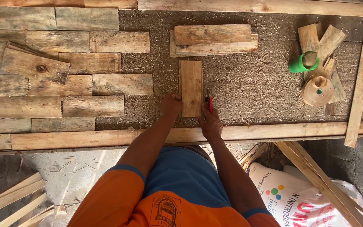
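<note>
Board [240, 84], coarse and chip-strewn, carries one short plank [191, 87] standing lengthwise away from me. The plank is pale, weathered, rectangular, and lies between my hands. My left hand [171, 105] is curled against its near left edge. My right hand [211, 122] pinches a red pencil [209, 103] just beside its right edge.

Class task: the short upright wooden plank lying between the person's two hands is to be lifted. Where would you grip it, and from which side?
Probably grip the short upright wooden plank across its long side edges, near the far end, coming from above. It lies flat on the rough brown board, with its near end flanked by the left hand and the right hand, which holds a red pencil.
</note>
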